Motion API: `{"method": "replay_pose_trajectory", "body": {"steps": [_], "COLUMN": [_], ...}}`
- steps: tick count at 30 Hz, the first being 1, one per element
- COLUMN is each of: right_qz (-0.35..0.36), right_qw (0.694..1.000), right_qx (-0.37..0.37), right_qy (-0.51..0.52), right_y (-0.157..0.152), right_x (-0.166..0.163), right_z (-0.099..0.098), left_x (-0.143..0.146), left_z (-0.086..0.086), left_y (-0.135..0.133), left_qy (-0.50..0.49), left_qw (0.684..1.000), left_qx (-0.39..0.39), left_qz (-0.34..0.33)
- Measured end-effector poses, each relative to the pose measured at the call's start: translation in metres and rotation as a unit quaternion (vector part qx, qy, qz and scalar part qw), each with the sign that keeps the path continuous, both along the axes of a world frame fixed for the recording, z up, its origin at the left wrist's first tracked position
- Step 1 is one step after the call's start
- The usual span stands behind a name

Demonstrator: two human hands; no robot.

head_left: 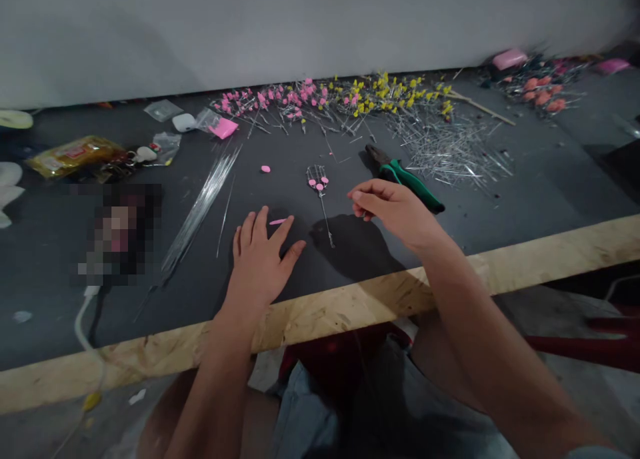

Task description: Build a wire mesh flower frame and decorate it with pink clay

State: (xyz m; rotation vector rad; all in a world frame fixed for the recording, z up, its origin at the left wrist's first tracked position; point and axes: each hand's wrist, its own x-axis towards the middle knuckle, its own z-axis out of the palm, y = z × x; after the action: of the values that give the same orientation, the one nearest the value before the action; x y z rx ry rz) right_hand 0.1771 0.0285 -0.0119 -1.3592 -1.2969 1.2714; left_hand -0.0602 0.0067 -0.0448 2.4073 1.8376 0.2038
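Observation:
My left hand (261, 256) lies palm down on the dark table with its fingers spread. Its index fingertip touches or nearly touches a thin pink roll (278, 222) of clay-like material. My right hand (383, 206) hovers with thumb and fingers pinched together; whatever they may hold is too small to make out. Between my hands lies a twisted wire stem (325, 216) with looped prongs, bearing several flat pink dots (319, 187). Just beyond my left hand sits a small pink lump (265, 169). Green-handled pliers (407, 182) rest behind my right hand.
Straight wires (203, 209) lie in a bundle at left, near a phone-like blurred object (120, 232) with a white cable (83, 326). Pink-tipped wire stems (270, 99), yellow-tipped stems (385, 92) and a heap of wire pieces (450, 149) line the back. A pale wooden edge (340, 306) borders the table.

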Motion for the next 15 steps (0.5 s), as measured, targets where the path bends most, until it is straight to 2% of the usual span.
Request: {"method": "replay_pose_trajectory", "body": {"steps": [7,15], "right_qz": [0.010,0.012], "right_qw": [1.000,1.000], "right_qx": [-0.007,-0.013], "right_qy": [0.005,0.009], "right_y": [-0.0005,0.0008], "right_x": [-0.0033,-0.0065], "right_z": [-0.0034,-0.0049], "left_x": [-0.0035,-0.0064], "left_z": [0.0031,0.0017], "left_y": [-0.0013,0.0027], "left_qy": [-0.034,-0.020], "left_qw": [0.999,1.000], "left_qx": [-0.003,0.013], "left_qz": [0.017,0.007]}}
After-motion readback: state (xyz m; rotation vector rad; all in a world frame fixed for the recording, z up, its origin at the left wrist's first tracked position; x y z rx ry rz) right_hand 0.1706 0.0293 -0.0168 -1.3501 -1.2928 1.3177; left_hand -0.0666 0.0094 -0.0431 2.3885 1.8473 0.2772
